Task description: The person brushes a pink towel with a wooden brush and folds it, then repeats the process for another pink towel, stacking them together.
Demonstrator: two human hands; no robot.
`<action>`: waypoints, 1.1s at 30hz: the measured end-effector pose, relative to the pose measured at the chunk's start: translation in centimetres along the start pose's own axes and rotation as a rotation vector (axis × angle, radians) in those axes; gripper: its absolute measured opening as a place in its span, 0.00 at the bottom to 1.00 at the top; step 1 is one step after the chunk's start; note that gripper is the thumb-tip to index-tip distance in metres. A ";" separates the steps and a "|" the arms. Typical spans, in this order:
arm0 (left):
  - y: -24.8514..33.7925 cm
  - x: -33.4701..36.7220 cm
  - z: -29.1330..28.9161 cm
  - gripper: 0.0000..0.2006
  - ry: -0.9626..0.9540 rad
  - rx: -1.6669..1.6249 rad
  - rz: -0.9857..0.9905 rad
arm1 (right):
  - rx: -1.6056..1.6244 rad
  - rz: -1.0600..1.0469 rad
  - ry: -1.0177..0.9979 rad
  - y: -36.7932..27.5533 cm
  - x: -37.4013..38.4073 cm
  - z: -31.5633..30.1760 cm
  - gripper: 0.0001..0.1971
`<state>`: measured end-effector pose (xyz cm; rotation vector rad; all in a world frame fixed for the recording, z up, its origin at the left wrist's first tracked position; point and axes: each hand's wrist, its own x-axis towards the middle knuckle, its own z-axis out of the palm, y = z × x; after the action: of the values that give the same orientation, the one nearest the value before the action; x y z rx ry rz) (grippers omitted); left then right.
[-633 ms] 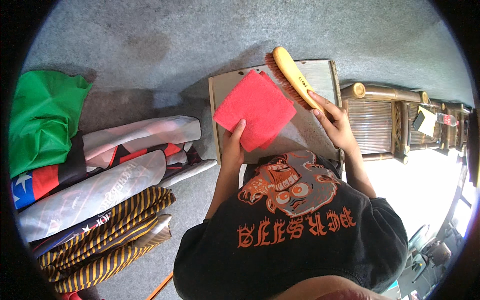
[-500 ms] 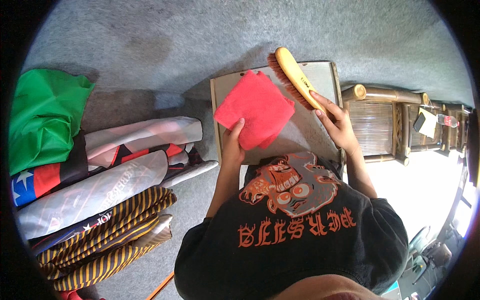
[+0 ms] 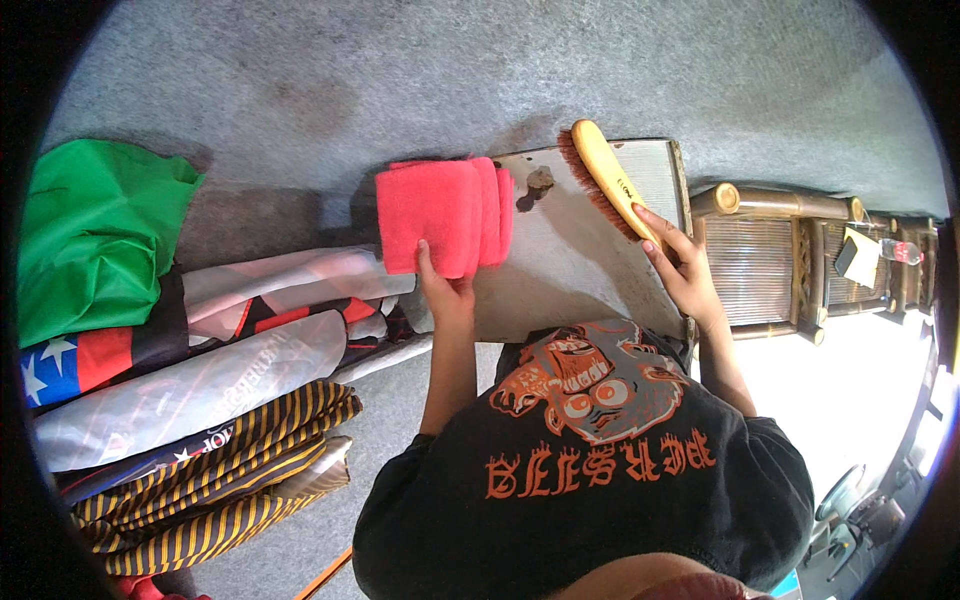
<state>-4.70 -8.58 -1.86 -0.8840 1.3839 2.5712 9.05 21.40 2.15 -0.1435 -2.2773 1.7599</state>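
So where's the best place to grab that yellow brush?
Probably by the bare yellow handle of the brush, at the lower end near the right hand, coming from its smooth back. The red bristles run along the far side toward the upper end, so that side gives a poor grip. The handle is long and narrow, so fingers can wrap round it. The right hand holds it there.

Your left hand [image 3: 447, 292] grips a red cloth [image 3: 440, 215], soft and matt, with a plush, towel-like nap. Your right hand [image 3: 683, 270] holds a brush [image 3: 612, 180] with a smooth, glossy yellow back and stiff reddish bristles. The board [image 3: 585, 265] under them looks flat, grey and dull, stained near its top edge. The floor [image 3: 400, 70] is rough grey carpet.
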 end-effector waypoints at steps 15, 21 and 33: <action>-3.6 -2.9 1.6 0.24 -0.110 0.564 0.586 | -0.031 0.030 -0.033 -0.6 0.3 0.1 0.20; -2.3 -4.7 2.7 0.28 0.051 1.155 1.227 | -0.094 -0.026 -0.020 -0.4 0.3 -0.3 0.20; -2.7 -6.8 4.1 0.16 -0.524 1.042 1.620 | -0.179 -0.107 0.175 -0.2 -0.3 -1.8 0.18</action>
<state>-0.02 -2.57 1.45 1.4360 3.2194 1.4147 9.86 22.95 2.67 -0.1970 -2.2678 1.4313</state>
